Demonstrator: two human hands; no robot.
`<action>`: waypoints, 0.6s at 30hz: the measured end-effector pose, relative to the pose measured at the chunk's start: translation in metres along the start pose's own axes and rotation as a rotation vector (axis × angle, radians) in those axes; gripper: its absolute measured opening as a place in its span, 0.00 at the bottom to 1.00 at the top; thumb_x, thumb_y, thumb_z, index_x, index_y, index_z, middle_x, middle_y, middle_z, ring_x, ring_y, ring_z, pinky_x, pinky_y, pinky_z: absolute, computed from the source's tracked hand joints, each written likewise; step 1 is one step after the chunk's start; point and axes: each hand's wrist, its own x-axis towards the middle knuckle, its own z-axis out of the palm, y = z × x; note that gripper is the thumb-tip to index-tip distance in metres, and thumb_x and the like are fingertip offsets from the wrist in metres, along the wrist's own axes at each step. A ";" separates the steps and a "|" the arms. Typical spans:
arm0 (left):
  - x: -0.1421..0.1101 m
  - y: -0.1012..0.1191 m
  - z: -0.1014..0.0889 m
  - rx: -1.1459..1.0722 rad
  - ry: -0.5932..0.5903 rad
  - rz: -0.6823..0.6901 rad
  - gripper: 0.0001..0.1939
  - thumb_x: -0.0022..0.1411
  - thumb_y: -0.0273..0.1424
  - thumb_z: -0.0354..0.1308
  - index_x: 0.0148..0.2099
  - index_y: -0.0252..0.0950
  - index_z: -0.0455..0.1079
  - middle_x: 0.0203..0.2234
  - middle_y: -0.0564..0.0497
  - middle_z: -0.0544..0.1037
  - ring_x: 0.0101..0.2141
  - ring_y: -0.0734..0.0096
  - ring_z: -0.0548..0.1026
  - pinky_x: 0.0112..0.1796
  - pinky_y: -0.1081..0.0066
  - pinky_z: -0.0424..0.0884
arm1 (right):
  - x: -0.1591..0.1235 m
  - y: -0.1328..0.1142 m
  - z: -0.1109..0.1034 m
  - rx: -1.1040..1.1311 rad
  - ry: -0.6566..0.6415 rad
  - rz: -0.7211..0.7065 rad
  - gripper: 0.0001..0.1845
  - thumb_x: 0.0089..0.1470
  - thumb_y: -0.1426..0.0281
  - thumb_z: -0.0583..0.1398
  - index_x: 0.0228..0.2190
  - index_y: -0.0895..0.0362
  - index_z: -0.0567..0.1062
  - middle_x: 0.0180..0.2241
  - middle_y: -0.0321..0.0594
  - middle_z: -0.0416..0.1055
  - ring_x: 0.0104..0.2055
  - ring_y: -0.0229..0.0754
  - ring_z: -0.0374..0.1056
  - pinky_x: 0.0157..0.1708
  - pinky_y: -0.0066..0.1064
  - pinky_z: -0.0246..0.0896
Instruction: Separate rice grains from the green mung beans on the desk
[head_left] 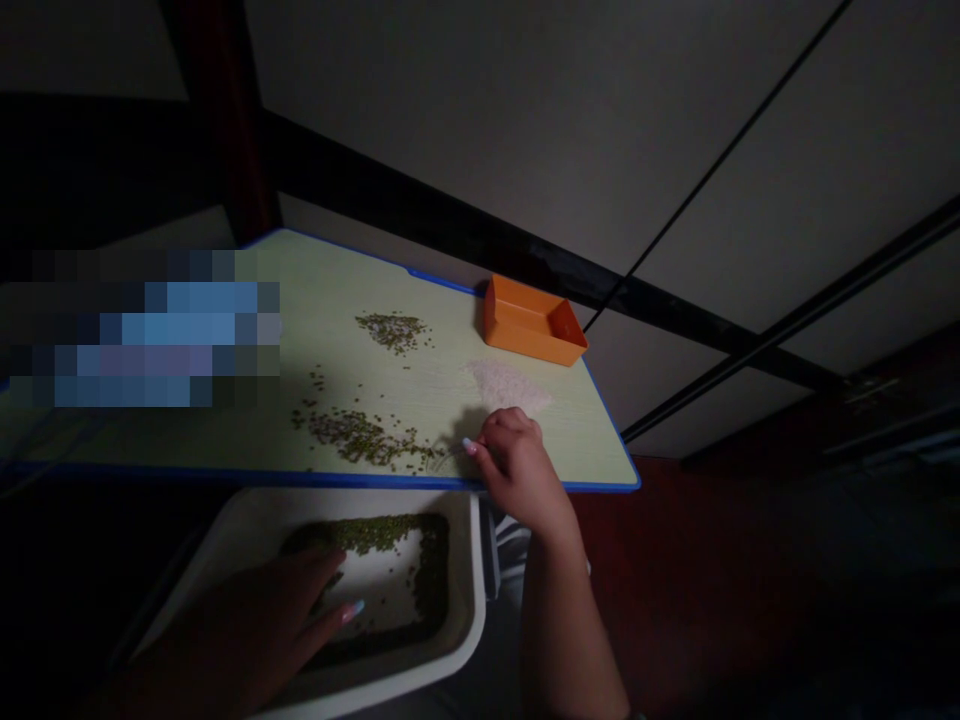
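My right hand [514,455] is closed above the front edge of the pale green table [450,400], gripping what looks like a thin metal fork [448,455]. The fork's tines rest at the right end of a spread of green beans [364,437] mixed with pale grains. Just beyond my knuckles lies a pile of white rice-like grains [510,384]. Below the table edge, my left hand [300,595] reaches into a white basin [469,630], thumb and fingers apart. Green beans [431,570] line the basin's sides; my left fingertips are by them, and some fingers are hidden.
A smaller mixed heap of beans and grains [394,330] sits farther back. An orange rectangular box [536,325] stands at the table's back right corner. A blurred-out blue patch [172,340] covers the left side. A panelled wall [480,150] rises behind the table.
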 end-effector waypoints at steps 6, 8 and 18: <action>0.000 0.007 -0.007 0.036 -0.061 -0.020 0.29 0.64 0.49 0.45 0.54 0.41 0.77 0.52 0.40 0.84 0.52 0.47 0.82 0.51 0.54 0.77 | 0.004 0.002 0.007 -0.083 0.039 0.061 0.13 0.65 0.70 0.59 0.27 0.53 0.72 0.35 0.45 0.73 0.44 0.50 0.66 0.46 0.43 0.58; 0.000 0.007 -0.007 0.035 -0.065 -0.021 0.29 0.63 0.49 0.45 0.55 0.40 0.77 0.53 0.39 0.84 0.52 0.47 0.82 0.52 0.54 0.77 | 0.007 0.003 0.009 -0.065 0.035 0.043 0.13 0.65 0.69 0.59 0.27 0.53 0.72 0.34 0.44 0.73 0.43 0.50 0.65 0.46 0.42 0.59; -0.001 0.002 -0.002 0.003 0.009 -0.010 0.28 0.63 0.50 0.49 0.54 0.43 0.78 0.52 0.41 0.85 0.49 0.47 0.83 0.51 0.54 0.78 | 0.022 0.000 0.013 -0.049 -0.018 0.006 0.11 0.66 0.70 0.60 0.29 0.54 0.75 0.36 0.44 0.74 0.45 0.49 0.66 0.47 0.41 0.59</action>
